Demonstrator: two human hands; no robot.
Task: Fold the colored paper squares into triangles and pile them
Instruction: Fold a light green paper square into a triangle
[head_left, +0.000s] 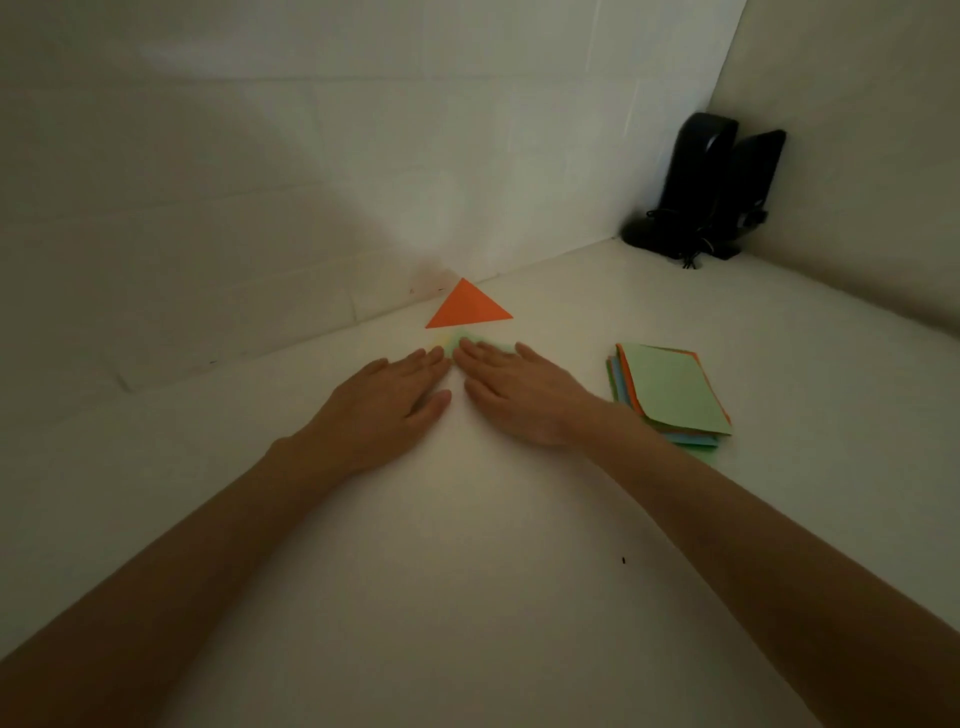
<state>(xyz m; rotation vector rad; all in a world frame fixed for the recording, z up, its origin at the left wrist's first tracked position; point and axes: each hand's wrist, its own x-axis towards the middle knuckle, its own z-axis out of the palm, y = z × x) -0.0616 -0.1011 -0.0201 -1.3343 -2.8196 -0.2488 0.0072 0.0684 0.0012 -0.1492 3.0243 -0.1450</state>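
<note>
Side by side ahead of the body, lying palms down on the white worktop (467, 545): left hand (395, 400) and right hand (514, 400), both flat with fingers straight, gripping nothing. Pressing down through the right hand's fingers on a pale green paper (475, 341), which is mostly hidden beneath them, with only its far edge peeking out past the fingertips. Not possible to tell whether the left fingertips are touching it too.

Just beyond the fingertips of both hands, lying flat near the foot of the wall: an orange triangle (467, 310), already folded.

Just beside the right wrist, on its outer side, sitting in a loose stack: unfolded paper squares (675, 389), green on top, with orange and blue edges showing underneath.

Far beyond the right hand, standing in the corner of the walls: two black objects (719, 182), too dim to identify.
</note>
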